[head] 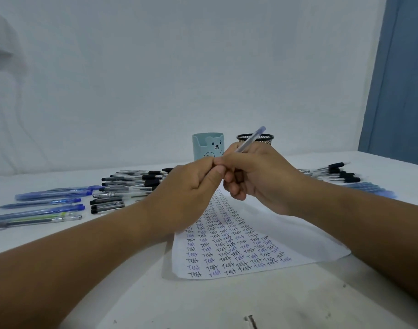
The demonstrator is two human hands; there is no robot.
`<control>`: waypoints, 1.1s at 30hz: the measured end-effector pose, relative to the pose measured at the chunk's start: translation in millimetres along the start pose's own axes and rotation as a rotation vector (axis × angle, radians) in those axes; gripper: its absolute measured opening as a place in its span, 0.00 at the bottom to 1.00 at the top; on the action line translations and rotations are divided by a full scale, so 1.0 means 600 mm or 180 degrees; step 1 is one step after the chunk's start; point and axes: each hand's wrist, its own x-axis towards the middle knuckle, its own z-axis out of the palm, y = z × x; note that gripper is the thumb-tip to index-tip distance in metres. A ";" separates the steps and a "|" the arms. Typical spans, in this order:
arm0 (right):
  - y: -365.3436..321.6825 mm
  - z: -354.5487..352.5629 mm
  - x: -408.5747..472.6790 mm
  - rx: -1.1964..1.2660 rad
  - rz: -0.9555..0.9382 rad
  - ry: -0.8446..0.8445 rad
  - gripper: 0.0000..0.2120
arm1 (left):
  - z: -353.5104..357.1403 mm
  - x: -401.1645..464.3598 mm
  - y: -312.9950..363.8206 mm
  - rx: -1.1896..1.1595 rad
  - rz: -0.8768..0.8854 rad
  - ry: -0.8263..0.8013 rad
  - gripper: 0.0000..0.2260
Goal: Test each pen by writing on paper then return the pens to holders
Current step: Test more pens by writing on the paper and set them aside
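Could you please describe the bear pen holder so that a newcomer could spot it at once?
At the table's far edge, behind the written paper, stand two holders. The bear holder is the left one: solid pale teal with a bear face, unlike the black mesh cup beside it.

Pen (250, 139) tip hidden in fingers (236, 176) — left pens (4, 220) cut off (frame edge).

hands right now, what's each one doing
Left hand: fingers curled at the pen's lower end; grip hidden.
Right hand: holding the blue pen.

Clear blue pen (250, 139) tilted above written-over paper (239, 252); its tip seems hidden.
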 end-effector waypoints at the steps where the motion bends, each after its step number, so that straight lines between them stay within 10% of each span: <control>1: -0.001 0.000 0.000 0.0022 -0.0013 0.0003 0.15 | 0.000 0.000 0.003 0.0023 0.0006 -0.0007 0.12; 12: -0.027 -0.038 -0.005 -0.0053 -0.0143 0.0479 0.17 | -0.003 0.001 -0.008 -0.0064 -0.0371 -0.0510 0.36; 19: 0.012 -0.078 -0.061 0.0114 0.0820 -0.0256 0.12 | -0.021 0.001 -0.004 0.0703 -0.0569 -0.1402 0.30; 33: 0.014 -0.044 -0.084 -0.1049 0.0149 -0.0362 0.16 | -0.031 0.005 -0.011 0.0823 -0.0531 -0.1525 0.28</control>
